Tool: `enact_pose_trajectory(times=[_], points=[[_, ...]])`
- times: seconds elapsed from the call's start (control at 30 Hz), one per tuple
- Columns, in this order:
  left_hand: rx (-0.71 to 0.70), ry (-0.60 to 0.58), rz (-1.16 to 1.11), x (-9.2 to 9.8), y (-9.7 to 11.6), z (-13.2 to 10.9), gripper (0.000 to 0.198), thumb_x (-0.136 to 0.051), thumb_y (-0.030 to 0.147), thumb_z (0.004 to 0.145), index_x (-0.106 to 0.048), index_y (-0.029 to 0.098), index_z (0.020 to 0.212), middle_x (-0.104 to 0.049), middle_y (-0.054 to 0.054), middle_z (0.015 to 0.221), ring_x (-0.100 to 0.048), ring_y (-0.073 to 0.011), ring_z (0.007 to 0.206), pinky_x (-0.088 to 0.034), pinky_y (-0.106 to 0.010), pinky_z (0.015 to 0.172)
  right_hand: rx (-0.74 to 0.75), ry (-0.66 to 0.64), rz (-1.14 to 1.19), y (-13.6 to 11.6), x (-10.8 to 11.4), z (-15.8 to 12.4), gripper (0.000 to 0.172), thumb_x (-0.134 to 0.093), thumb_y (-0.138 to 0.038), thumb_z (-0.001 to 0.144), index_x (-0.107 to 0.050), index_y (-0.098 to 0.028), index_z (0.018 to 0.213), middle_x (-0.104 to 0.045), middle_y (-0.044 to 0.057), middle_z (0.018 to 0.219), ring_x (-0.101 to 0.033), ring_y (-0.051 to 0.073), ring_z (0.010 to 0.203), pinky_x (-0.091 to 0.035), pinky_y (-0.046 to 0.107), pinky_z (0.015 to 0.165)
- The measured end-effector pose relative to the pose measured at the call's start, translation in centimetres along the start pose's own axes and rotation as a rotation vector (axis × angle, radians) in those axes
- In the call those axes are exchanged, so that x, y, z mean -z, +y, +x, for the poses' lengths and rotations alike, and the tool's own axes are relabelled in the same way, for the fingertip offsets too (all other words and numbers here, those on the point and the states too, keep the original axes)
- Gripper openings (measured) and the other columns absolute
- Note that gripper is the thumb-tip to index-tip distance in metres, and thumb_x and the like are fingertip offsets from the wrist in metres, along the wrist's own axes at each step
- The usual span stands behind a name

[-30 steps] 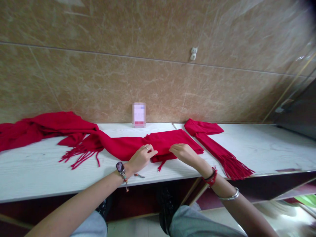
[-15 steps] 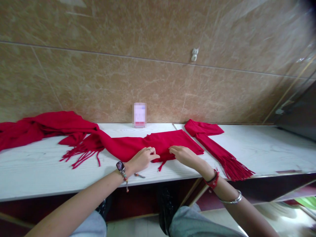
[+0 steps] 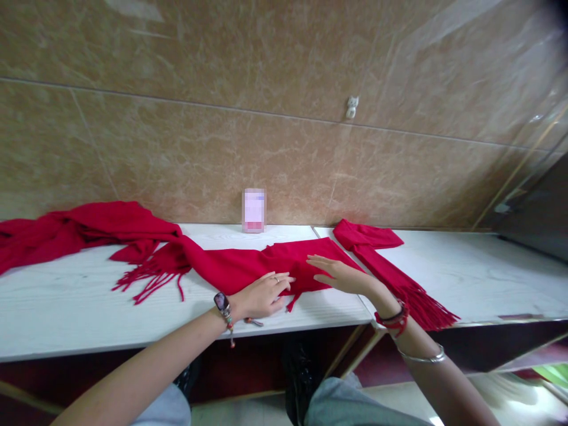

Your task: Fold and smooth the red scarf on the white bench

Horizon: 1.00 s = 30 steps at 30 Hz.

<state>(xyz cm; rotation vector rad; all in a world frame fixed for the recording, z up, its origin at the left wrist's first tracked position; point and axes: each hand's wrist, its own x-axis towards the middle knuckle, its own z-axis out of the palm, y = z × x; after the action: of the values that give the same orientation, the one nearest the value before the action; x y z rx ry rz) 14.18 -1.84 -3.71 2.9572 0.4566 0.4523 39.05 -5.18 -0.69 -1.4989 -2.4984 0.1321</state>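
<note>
A red fringed scarf (image 3: 235,266) lies on the white counter, bunched at the far left and laid flat in folded layers in the middle. My left hand (image 3: 261,294) rests with fingers stretched over the near edge of the folded part. Palm down, my right hand (image 3: 341,275) is spread at the right half of the same fold; whether it touches the cloth or hovers just above, I cannot tell. A small tuft of fringe (image 3: 293,302) pokes out from the near edge between my hands. Neither hand grips anything.
Another length of red fringed cloth (image 3: 390,275) lies bent at the right. A blurred phone-like object (image 3: 254,211) stands against the marble-patterned wall (image 3: 186,160). The white counter (image 3: 66,313) ends close to my body, above dark red compartments. A small dark cord (image 3: 254,322) lies by my left wrist.
My fingers have gone from pinching the near edge of the scarf to lying stretched out. My right hand has moved slightly right and opened. The view has tilted a little.
</note>
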Motion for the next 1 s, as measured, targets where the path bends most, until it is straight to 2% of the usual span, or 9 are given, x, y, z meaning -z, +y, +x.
enact_pose_trajectory(times=[0.1,0.17,0.27,0.4,0.5,0.73,0.9,1.0], points=[[-0.002,-0.014,0.002,0.2,0.1,0.0,0.027,-0.044,0.022,0.083,-0.051,0.016,0.108,-0.048,-0.008,0.127,-0.036,-0.0195,0.123,-0.024,-0.036,0.104,-0.011,0.142,-0.005,0.6,0.5,3.1,0.036,-0.037,-0.024,0.088,-0.052,-0.019,0.120,-0.056,0.008,0.120,-0.051,0.021,0.111,-0.039,0.037,0.095],[-0.010,-0.006,0.009,0.2,0.2,-0.1,0.030,-0.044,0.024,0.084,-0.049,0.016,0.113,-0.049,-0.006,0.127,-0.034,-0.0192,0.124,-0.024,-0.035,0.104,-0.029,0.120,-0.036,1.0,0.3,6.0,0.033,-0.038,-0.021,0.087,-0.058,-0.018,0.113,-0.060,0.009,0.114,-0.055,0.021,0.103,-0.041,0.035,0.091],[-0.022,0.016,0.039,0.1,0.3,-0.2,0.036,-0.046,0.028,0.084,-0.047,0.017,0.119,-0.050,-0.005,0.126,-0.034,-0.0190,0.123,-0.023,-0.035,0.104,-0.035,0.038,-0.088,1.7,-0.4,10.4,0.031,-0.045,-0.018,0.084,-0.060,-0.013,0.110,-0.060,0.012,0.113,-0.055,0.022,0.103,-0.041,0.032,0.089],[-0.032,0.046,0.094,0.1,0.5,-0.5,0.039,-0.048,0.036,0.084,-0.049,0.018,0.118,-0.052,-0.005,0.125,-0.038,-0.0207,0.118,-0.026,-0.036,0.100,-0.004,-0.004,-0.116,2.4,-1.2,14.2,0.023,-0.057,-0.019,0.076,-0.066,-0.018,0.097,-0.067,0.007,0.097,-0.060,0.019,0.089,-0.045,0.028,0.079],[-0.024,0.041,0.121,0.3,0.7,-0.5,0.041,-0.048,0.040,0.083,-0.049,0.018,0.118,-0.052,-0.004,0.124,-0.042,-0.0214,0.111,-0.031,-0.037,0.093,0.017,-0.006,-0.127,2.7,-1.4,15.1,0.017,-0.063,-0.016,0.070,-0.068,-0.018,0.086,-0.069,0.004,0.083,-0.061,0.017,0.077,-0.045,0.026,0.072],[-0.025,0.027,0.143,0.3,0.8,-0.5,0.044,-0.047,0.041,0.083,-0.047,0.018,0.120,-0.050,-0.004,0.126,-0.044,-0.0197,0.104,-0.032,-0.036,0.088,0.054,0.060,-0.093,3.2,-1.8,14.7,0.016,-0.063,-0.017,0.071,-0.066,-0.015,0.087,-0.064,0.007,0.087,-0.056,0.016,0.079,-0.041,0.025,0.073],[-0.024,0.027,0.145,0.2,0.7,-0.5,0.046,-0.045,0.045,0.084,-0.047,0.018,0.121,-0.050,-0.003,0.127,-0.044,-0.0196,0.103,-0.031,-0.035,0.088,-0.002,0.065,-0.063,3.6,-2.3,14.8,0.008,-0.062,-0.017,0.072,-0.065,-0.014,0.079,-0.064,0.005,0.079,-0.055,0.014,0.073,-0.039,0.024,0.069],[-0.027,0.026,0.140,0.3,0.8,-0.5,0.049,-0.046,0.049,0.082,-0.048,0.018,0.120,-0.050,-0.003,0.127,-0.044,-0.0194,0.102,-0.032,-0.035,0.088,-0.073,0.092,-0.043,4.0,-2.4,15.2,0.012,-0.053,-0.016,0.078,-0.063,-0.013,0.083,-0.064,0.006,0.078,-0.054,0.013,0.070,-0.039,0.023,0.065]])
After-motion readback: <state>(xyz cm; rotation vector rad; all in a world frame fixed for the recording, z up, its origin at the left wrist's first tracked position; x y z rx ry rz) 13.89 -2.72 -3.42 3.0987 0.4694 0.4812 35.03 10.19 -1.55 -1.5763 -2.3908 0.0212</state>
